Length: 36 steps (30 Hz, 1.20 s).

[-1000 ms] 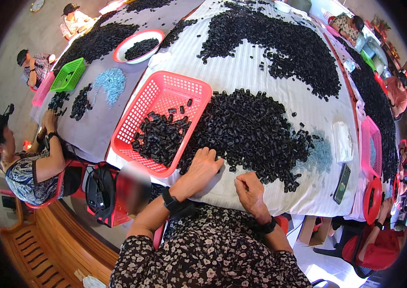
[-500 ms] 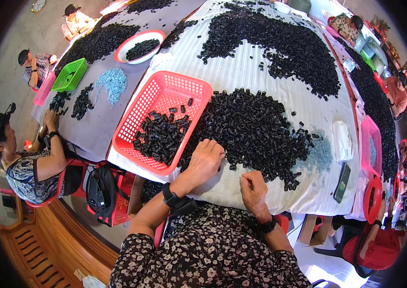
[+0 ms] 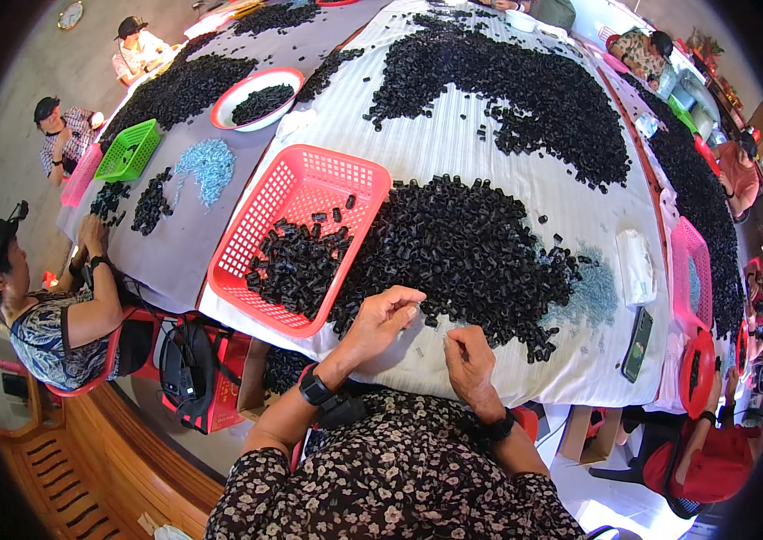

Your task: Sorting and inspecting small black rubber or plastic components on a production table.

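My left hand [image 3: 383, 321] hovers over the white cloth at the near edge of a heap of small black plastic pieces [image 3: 462, 243]. Its thumb and index finger come together at the tips; whatever is between them is too small to name. Just to the right, my right hand [image 3: 472, 362] is closed in a pinch, with its fingertips turned toward the left hand. Anything in that pinch is also too small to make out. A red-pink plastic basket [image 3: 228, 270], partly filled with the same black pieces, stands left of the heap.
Small pale-blue pieces [image 3: 593, 292] lie right of the heap, near a white packet [image 3: 636, 267] and a phone [image 3: 638, 345]. A larger black pile [image 3: 507, 90] spreads farther back. At left are a red-rimmed bowl [image 3: 262, 121], a green basket [image 3: 120, 166] and a seated co-worker [image 3: 66, 324].
My left hand has drawn back from the heap's edge and turned so its thumb shows, with its fingertips pointing right. My right hand has shifted only slightly and stays pinched.
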### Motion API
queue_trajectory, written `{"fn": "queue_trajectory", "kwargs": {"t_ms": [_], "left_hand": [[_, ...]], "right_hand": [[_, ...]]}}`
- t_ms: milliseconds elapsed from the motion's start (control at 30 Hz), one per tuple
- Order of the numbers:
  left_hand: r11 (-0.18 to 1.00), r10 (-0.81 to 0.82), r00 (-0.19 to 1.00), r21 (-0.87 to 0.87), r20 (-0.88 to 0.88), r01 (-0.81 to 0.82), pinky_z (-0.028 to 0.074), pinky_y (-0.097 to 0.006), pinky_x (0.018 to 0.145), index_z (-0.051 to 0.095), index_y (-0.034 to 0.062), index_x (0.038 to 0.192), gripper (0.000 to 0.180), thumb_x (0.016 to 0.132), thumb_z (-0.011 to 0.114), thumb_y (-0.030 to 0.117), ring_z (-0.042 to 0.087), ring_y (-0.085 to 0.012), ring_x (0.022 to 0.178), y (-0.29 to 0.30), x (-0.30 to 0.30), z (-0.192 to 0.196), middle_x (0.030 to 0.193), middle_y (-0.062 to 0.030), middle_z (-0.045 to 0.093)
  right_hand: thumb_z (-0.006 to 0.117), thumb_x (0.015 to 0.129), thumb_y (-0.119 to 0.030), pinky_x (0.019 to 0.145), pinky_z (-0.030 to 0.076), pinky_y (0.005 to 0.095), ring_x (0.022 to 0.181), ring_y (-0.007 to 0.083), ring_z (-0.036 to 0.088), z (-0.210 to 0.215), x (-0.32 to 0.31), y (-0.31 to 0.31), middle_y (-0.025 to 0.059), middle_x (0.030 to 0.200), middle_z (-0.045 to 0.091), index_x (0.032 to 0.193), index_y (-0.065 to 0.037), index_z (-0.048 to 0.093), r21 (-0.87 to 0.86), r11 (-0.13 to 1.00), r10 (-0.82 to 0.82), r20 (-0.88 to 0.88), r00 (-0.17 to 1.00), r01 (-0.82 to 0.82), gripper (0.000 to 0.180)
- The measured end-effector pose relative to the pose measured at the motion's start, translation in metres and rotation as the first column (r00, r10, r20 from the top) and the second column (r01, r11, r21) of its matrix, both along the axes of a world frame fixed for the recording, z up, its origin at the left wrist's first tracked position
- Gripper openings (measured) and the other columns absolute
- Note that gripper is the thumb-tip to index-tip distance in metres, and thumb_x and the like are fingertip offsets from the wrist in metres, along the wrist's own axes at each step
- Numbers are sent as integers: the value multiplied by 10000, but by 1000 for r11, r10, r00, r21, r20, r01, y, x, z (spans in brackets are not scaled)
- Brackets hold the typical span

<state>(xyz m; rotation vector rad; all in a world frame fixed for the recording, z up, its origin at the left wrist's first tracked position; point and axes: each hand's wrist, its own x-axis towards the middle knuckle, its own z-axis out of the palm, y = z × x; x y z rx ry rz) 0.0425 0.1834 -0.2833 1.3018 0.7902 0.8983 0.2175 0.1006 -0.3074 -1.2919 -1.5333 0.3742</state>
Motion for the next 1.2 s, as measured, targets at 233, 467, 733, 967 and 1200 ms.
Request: {"fn": "queue_trajectory", "kwargs": {"t_ms": [233, 467, 733, 967, 1200], "left_hand": [[994, 61, 991, 98, -117, -49, 445, -230, 597, 565, 10, 934, 62, 873, 564, 23, 517, -52, 665, 4, 6, -17, 795, -11, 581], [659, 408, 804, 749, -433, 69, 481, -340, 728, 564, 7, 974, 212, 776, 638, -5, 584, -273, 809, 15, 5, 4, 869, -124, 593], [578, 524, 765, 816, -374, 3, 471, -382, 710, 609, 10, 971, 238, 740, 635, -41, 558, -320, 825, 9, -17, 8, 902, -142, 598], [568, 399, 755, 787, -520, 242, 454, -371, 666, 593, 23, 878, 198, 687, 630, -13, 540, -292, 767, -17, -26, -9, 828, -107, 575], [494, 452, 643, 774, -618, 397, 413, -365, 696, 528, 9, 861, 183, 692, 562, 70, 471, -280, 804, -19, -11, -30, 851, -130, 473]], "right_hand": [[628, 794, 42, 526, 424, 270, 596, 173, 511, 0, 0, -2, 86, 772, 549, 868, -11, 589, -37, 999, -4, 3, 1000, 4, 100], [626, 773, 56, 570, 463, 308, 675, 244, 563, -4, -1, 3, 111, 814, 566, 908, -6, 597, 36, 998, -64, 89, 994, 61, 152], [675, 743, -35, 628, 466, 372, 773, 274, 558, 1, -2, -1, 110, 872, 534, 994, -13, 578, 26, 988, 127, 400, 908, -150, 269], [642, 749, -87, 615, 430, 351, 701, 245, 497, -8, -8, 4, 92, 761, 436, 874, -36, 525, -82, 969, 236, 596, 767, -234, 179], [604, 761, 2, 623, 454, 375, 728, 283, 531, -3, -8, 3, 124, 790, 490, 909, -21, 524, -55, 978, 206, 421, 883, -202, 170]]}}
